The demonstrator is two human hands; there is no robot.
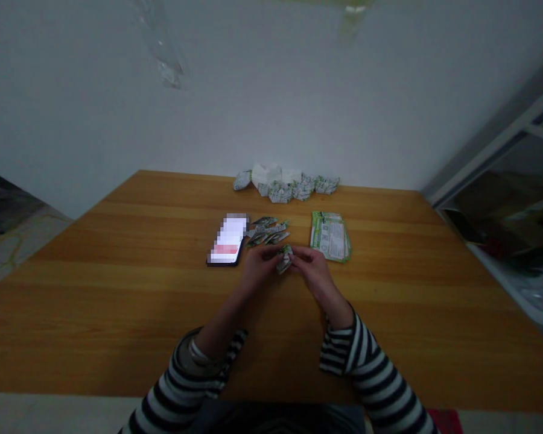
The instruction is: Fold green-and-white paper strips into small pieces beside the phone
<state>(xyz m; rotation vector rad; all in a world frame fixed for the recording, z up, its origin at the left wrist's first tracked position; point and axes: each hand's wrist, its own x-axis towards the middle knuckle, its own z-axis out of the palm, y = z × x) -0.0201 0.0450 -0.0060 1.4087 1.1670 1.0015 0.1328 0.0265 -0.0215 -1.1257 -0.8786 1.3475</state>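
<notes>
Between the fingertips of my left hand (257,265) and my right hand (314,271) is a small folded piece of green-and-white printed paper (285,259). Both hands pinch it, one from each side, above the middle of the table. Just beyond it lies a loose pile of similar folded paper pieces (268,232). To the right, near my right hand, a fanned stack of flat green-and-white printed sheets (330,236) rests on the wood. Finer folds of the held piece are too small to make out.
A phone (228,240) with a lit, blurred screen lies left of the folded pile. Along the back edge of the wooden table (117,283), several folded paper clusters (280,191) and a white crumpled piece (266,173) sit by the wall. A metal-framed shelf (502,150) stands at the right.
</notes>
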